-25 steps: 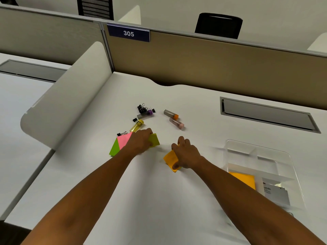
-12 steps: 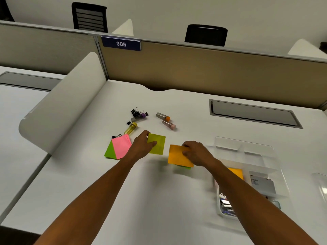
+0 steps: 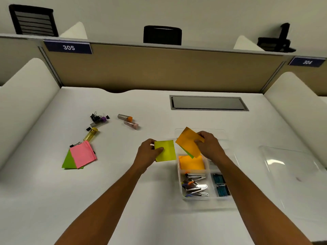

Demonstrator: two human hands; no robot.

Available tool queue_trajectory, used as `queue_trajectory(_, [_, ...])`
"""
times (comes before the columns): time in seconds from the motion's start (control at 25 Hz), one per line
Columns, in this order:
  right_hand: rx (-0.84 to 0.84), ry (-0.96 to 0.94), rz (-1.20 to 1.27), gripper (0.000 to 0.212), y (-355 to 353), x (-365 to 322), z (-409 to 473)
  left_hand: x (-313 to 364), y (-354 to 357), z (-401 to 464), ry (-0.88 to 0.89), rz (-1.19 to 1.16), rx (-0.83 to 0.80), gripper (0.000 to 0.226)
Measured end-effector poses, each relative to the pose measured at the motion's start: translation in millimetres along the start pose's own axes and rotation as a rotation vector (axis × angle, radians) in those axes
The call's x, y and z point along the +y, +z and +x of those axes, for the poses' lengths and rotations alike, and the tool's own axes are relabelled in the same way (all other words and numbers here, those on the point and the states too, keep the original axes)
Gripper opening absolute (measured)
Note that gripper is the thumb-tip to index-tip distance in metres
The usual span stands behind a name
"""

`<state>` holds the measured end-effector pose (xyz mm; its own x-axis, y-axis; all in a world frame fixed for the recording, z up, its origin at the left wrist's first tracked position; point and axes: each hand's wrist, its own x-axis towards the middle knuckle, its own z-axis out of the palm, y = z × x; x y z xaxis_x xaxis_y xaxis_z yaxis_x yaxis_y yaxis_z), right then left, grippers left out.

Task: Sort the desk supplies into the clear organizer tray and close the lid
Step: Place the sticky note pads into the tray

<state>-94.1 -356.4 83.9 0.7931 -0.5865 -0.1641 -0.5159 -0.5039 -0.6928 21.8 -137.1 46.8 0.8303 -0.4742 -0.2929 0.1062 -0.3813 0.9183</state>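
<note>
Organizer tray [image 3: 178, 175] on white desk [image 3: 123, 200]

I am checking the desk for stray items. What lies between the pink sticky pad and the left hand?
In the head view, only bare white desk lies between the pink sticky pad and the left hand.

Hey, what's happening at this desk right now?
A person is sorting supplies into a clear organizer tray. The right hand holds an orange sticky pad over the tray, and the left hand holds a yellow-green pad beside it. A pink pad, tubes and binder clips remain on the desk. The lid lies off to the right.
</note>
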Motion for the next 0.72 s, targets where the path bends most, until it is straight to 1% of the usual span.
queue_trajectory(0.08, [0.021,0.022,0.033,0.026,-14,13,-5,8,30,-2,0.038,0.016,-0.045,0.032])
queue_trajectory(0.24, [0.071,0.049,0.074,0.028,-37,29,-14,18,70,1,0.138,0.169,-0.074,0.028])
queue_trajectory(0.4, [0.088,0.051,0.08,0.03,-49,42,-18,20,98,3,0.099,0.256,-0.129,0.039])
queue_trajectory(0.52, [0.086,0.041,0.075,0.027,-53,46,-18,20,109,4,0.053,0.359,-0.153,0.043])
queue_trajectory(0.64, [0.064,0.02,0.066,0.017,-55,47,-16,19,116,4,0.061,0.498,-0.191,0.041])
queue_trajectory(0.72, [0.039,-0.007,0.035,0.016,-55,46,-14,21,119,4,0.073,0.617,-0.208,0.032])
